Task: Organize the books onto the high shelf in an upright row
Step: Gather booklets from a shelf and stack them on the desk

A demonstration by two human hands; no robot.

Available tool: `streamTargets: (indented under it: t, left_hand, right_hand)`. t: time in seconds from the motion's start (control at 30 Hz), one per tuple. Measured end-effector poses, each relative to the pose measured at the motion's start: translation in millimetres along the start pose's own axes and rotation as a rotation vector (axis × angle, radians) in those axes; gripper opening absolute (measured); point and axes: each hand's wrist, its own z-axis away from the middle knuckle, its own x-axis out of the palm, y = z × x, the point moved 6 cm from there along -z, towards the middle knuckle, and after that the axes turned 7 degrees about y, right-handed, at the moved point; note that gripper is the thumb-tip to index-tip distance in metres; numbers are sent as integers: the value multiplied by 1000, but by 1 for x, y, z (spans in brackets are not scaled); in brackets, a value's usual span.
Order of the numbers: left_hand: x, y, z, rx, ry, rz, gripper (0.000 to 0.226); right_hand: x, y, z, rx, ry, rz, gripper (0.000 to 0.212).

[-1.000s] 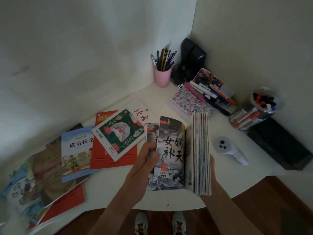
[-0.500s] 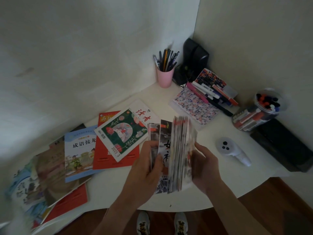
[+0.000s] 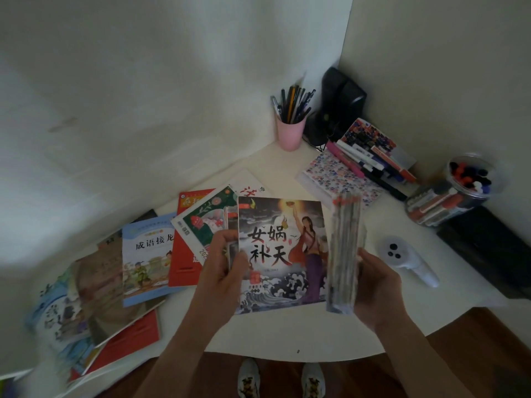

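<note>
My left hand [image 3: 225, 265] grips a few thin picture books by their left edge; the front one, a dark-covered book [image 3: 283, 254] with a woman and waves, faces me. My right hand [image 3: 376, 282] holds an upright stack of thin books [image 3: 344, 251] edge-on, just right of that cover. Both bundles hover above the white desk [image 3: 287, 331]. More books lie flat on the desk's left: a green-covered one [image 3: 204, 222], a red one [image 3: 186, 239], a blue one [image 3: 146, 257] and several overlapping ones [image 3: 94, 300] at the far left. No shelf is in view.
A pink pen cup [image 3: 290, 133] stands in the back corner beside a black device [image 3: 342, 104]. Markers and a patterned pouch [image 3: 339, 176] lie at the right, with a clear marker jar [image 3: 454, 191], a white controller [image 3: 405, 259] and a black box [image 3: 488, 248].
The stack in my right hand has swung away to the right, and the dark-covered book's whole front now shows. The view has tilted up slightly.
</note>
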Motion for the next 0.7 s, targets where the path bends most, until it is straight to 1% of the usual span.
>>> streamTargets:
  t: [0.1,0.17,0.27,0.37,0.43,0.5,0.57,0.6,0.63,0.7]
  left_hand:
    - [-5,-6,1,-16,13,-18,12]
    - [-8,-11,0,-21,23,-15,13]
    - [-8,-14,1,-38,23,-1,15]
    - [-3,-14,5,-30,9,26,11]
    - [3,-16,5,-5,-30,11,11]
    - [9,-19,4,-7,-78,20,15]
    - [12,-21,6,25,-86,4,24]
    - [14,-21,8,38,-81,2,33]
    - [19,-22,7,40,-85,17,46]
    - [34,-28,1,-63,-110,74,69]
  right_hand:
    - [1,-4,5,11,-48,-21,47]
    - [1,-5,4,2,-35,-11,45]
    - [8,-3,6,16,-65,13,47]
    - [13,1,5,22,-64,42,38]
    - [13,5,-1,18,-60,74,44]
    - [16,6,-5,-1,-73,151,37]
    - [20,5,-6,-50,-62,273,28]
    - [22,5,-7,-70,-51,328,28]
    - [24,7,-7,-80,-60,364,31]
    - [27,13,-8,-93,-83,419,41]
